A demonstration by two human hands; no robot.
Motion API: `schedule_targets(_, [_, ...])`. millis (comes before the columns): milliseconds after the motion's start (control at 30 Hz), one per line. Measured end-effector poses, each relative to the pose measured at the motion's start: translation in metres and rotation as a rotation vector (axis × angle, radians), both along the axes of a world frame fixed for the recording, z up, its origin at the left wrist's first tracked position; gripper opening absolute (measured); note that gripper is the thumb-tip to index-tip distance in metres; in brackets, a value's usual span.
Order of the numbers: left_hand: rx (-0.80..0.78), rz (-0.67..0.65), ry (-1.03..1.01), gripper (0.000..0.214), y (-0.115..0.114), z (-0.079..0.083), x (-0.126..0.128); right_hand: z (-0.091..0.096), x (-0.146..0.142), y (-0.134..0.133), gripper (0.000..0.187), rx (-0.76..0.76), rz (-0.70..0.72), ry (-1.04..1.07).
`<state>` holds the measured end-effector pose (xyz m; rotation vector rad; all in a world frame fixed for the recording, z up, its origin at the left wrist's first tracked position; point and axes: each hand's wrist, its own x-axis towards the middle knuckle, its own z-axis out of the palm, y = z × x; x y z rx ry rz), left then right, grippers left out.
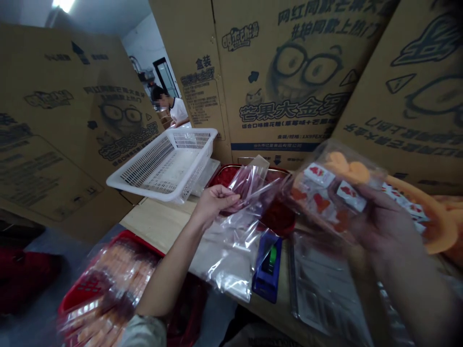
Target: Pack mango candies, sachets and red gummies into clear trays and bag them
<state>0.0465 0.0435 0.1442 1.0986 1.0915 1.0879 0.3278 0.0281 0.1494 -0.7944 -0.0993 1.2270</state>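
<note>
Worktop [155, 222] of pale wood, seen from the head camera, with two bare hands working above it.

Left hand [217, 203]: grip narrow, thumb and fingers pinched on the edge of a clear plastic bag [246, 185], which hangs in the air over the worktop.

Right hand [385, 224]: blurred, its grip closed around a clear packet [327, 188] of orange pieces [347, 166] and white labels [319, 174]. The packet is held up just beside the bag, and the blur hides whether the two plastics touch. One item in each hand is the step in hand, as far as the hold shows.

Nearby, on the worktop: loose clear film [226, 253] below the bag; a blue tape dispenser [267, 267] with a green part; a clear plastic tray [325, 284]; a red tray [277, 217] partly behind the film; and a white slotted plastic basket [162, 166], tilted.

Lower left, off the worktop: a red crate [81, 289] of orange packets [119, 270]. Far right: an orange dish [439, 231].

Behind: printed cardboard cartons [282, 82] stand upright — a person in a white shirt [177, 110] is at work beyond them.
</note>
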Motion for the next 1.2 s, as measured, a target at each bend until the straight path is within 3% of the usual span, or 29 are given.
schedule_targets(133, [-0.065,-0.123,0.030,0.041,-0.027,0.010,0.006,0.024,-0.004,0.007,0.032,0.165,-0.024,-0.003])
schedule_targets(333, [-0.123,-0.196,0.049,0.041,-0.049,0.000,0.020,0.050,-0.023,0.010,0.029,0.249,-0.050,0.014])
schedule_targets(467, [-0.130,-0.175,0.015,0.043,-0.049,-0.004,0.023,0.040,-0.028,0.009,0.027,0.244,0.007,0.000])
schedule_targets(733, [-0.123,-0.107,0.008,0.042,-0.049,0.002,0.023,0.009,-0.019,0.011,0.024,0.338,-0.024,-0.068])
schedule_targets(967, [-0.119,-0.065,0.007,0.043,-0.043,0.000,0.027,0.007,-0.025,0.004,0.018,0.342,0.099,-0.101])
schedule_targets(1200, [-0.132,0.002,0.012,0.045,-0.038,0.003,0.023,0.005,-0.018,0.008,0.016,0.254,0.065,-0.080])
